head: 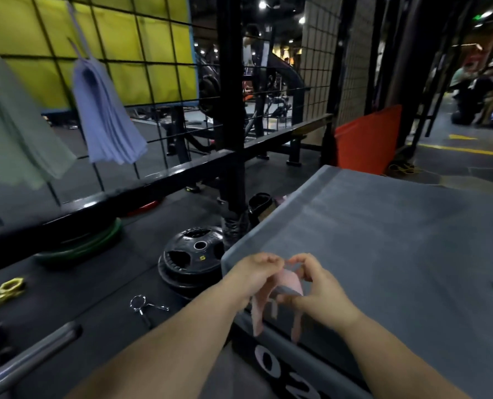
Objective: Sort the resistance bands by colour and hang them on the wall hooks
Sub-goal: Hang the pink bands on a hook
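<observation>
Here, pink bands [290,286] pinched between left hand [251,279] and right hand [317,286], fingers curled, over near corner of grey bench [383,240], purple bands [107,116] and green bands [15,125] hung on wire grid [141,53] left of bench

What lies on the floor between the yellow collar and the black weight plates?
A chrome spring clip, nearer the black weight plates than the yellow collar; the head view shows it.

Both forearms show bare as far up as one can see, full and rounded. The left hand [254,276] and the right hand [320,289] are bare as well, with short fingers.
</observation>
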Tool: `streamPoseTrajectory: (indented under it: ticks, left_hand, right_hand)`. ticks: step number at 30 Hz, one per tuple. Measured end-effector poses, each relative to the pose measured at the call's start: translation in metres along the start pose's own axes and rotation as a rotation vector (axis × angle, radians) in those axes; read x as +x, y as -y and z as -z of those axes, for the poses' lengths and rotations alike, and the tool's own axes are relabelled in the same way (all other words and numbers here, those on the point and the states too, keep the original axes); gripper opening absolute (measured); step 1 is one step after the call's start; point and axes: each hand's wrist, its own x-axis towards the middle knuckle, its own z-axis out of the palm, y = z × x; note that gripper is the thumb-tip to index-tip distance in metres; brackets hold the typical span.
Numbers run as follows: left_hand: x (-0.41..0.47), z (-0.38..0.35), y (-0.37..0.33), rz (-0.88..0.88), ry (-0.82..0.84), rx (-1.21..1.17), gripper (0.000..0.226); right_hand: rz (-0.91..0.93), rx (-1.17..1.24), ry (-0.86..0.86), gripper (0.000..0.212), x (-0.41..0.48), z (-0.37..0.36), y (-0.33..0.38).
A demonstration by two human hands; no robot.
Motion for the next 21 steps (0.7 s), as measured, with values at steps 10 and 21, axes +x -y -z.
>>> streamPoseTrajectory:
  ticks: [10, 21]
  left_hand:
    - [-0.043, 0.068, 0.000, -0.149, 0.238, -0.147, 0.055]
    - [-0.102, 0.158, -0.024, -0.327, -0.039, -0.402, 0.053]
  right_hand:
    - [0.052, 0.210, -0.155, 0.049, 0.012, -0.027, 0.064]
    - [0.252, 0.397, -0.075, 0.053, 0.037, -0.064, 0.177]
